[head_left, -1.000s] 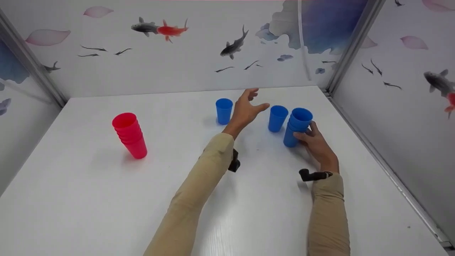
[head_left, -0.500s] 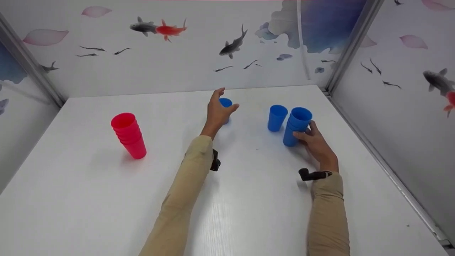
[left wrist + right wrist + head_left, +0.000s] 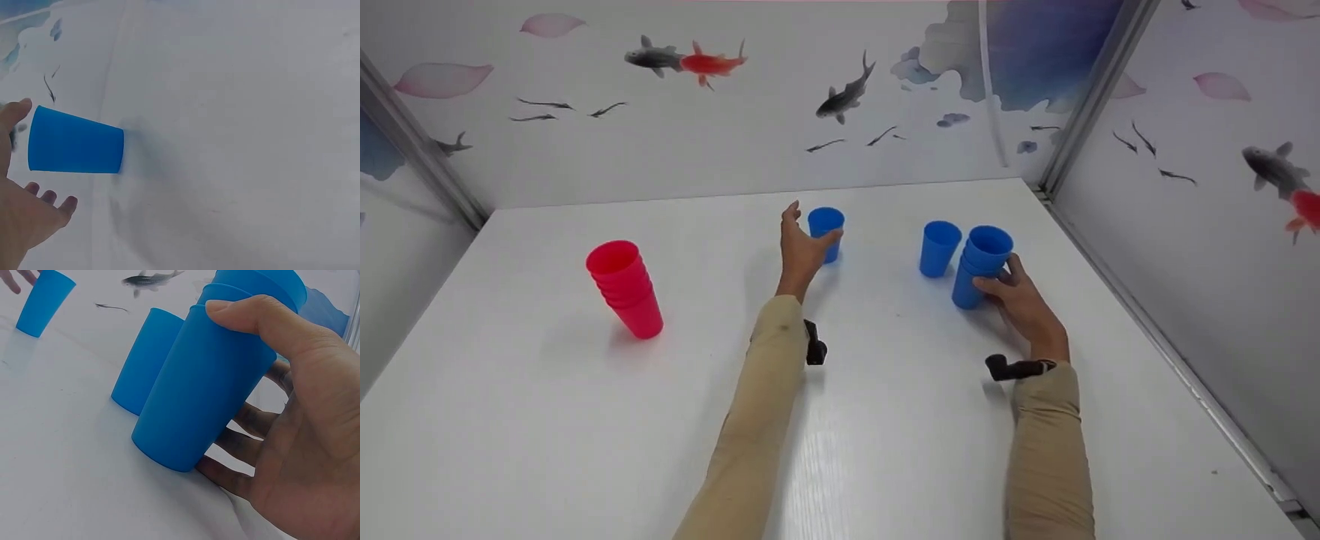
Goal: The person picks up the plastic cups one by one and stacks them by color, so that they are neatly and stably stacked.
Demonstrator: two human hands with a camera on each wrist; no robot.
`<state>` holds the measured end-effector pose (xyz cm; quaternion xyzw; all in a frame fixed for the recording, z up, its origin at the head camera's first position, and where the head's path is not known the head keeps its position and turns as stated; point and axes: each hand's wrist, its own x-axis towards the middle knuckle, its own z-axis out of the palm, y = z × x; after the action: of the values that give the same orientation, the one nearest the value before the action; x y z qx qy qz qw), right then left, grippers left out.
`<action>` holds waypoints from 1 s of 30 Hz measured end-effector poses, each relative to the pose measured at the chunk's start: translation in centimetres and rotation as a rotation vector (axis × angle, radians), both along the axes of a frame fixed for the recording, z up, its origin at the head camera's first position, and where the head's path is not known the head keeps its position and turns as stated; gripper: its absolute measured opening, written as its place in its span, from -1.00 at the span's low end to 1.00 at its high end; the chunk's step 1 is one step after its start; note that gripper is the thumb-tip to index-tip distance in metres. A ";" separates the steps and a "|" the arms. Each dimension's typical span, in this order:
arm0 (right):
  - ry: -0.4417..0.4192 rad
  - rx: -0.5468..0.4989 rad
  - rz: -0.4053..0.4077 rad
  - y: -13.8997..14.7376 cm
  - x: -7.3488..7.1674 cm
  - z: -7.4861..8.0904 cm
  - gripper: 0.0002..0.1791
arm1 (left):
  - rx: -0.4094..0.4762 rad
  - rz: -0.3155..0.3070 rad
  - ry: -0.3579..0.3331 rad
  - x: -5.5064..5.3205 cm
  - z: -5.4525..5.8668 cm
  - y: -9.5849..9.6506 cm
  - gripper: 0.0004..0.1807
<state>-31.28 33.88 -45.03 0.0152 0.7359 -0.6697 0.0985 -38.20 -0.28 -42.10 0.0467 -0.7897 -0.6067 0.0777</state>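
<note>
My left hand [image 3: 801, 256] is spread, thumb and fingers apart, just left of a lone upright blue cup [image 3: 826, 219] near the table's back. In the left wrist view its fingers stand apart from that blue cup [image 3: 79, 143]. On the right, my right hand [image 3: 1030, 313] grips a stack of blue cups [image 3: 981, 264], thumb at the rims and fingers round the far side. The right wrist view has the nested rims of the stack [image 3: 197, 382] below the thumb. Close to its left stands another single blue cup [image 3: 939, 249].
A leaning-looking stack of red cups [image 3: 626, 289] stands on the left of the white table [image 3: 547, 420]. Printed panels close off the back [image 3: 750, 150] and the right side [image 3: 1200, 217]. Black cameras are strapped at both wrists.
My left hand has moved left from between the blue cups, passing in front of the lone cup to its left side. The right hand keeps its grip on the stack, unmoved.
</note>
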 end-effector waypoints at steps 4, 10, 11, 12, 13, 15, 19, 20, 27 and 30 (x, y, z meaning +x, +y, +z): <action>-0.013 0.047 -0.009 0.1 -0.1 0.0 0.26 | 0.009 0.019 -0.038 -0.2 -0.5 0.3 -0.05; -0.024 0.072 -0.023 0.3 0.0 0.0 0.28 | 0.017 0.005 -0.070 -0.5 -0.5 1.0 -0.02; -0.023 0.066 -0.022 0.2 0.0 0.0 0.27 | 0.016 0.001 -0.073 -0.6 -0.5 1.1 -0.01; -0.022 0.059 -0.020 0.2 0.0 0.0 0.27 | 0.014 -0.002 -0.078 -0.6 -0.4 1.3 -0.01; -0.019 0.053 -0.017 0.2 0.0 -0.1 0.26 | 0.013 -0.003 -0.080 -0.7 -0.4 1.4 0.00; -0.008 0.033 -0.011 0.2 -0.1 -0.1 0.24 | 0.020 0.004 -0.088 -0.8 -0.3 1.5 0.00; 0.014 -0.009 -0.006 0.1 -0.1 -0.2 0.21 | 0.052 0.028 -0.095 -1.0 -0.3 1.7 0.00; 0.014 -0.013 -0.008 0.1 -0.1 -0.2 0.21 | 0.058 0.033 -0.095 -1.0 -0.3 1.8 -0.01; -0.006 0.009 -0.009 0.2 -0.1 -0.2 0.23 | 0.061 0.079 -0.114 -1.1 -0.4 2.2 -0.11; -0.010 0.009 -0.007 0.3 0.0 -0.3 0.23 | 0.069 0.069 -0.104 -1.0 -0.4 2.5 -0.13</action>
<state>-31.27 34.22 -45.30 0.0217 0.7383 -0.6667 0.0996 -39.15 2.22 -42.55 0.1081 -0.7693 -0.6272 0.0561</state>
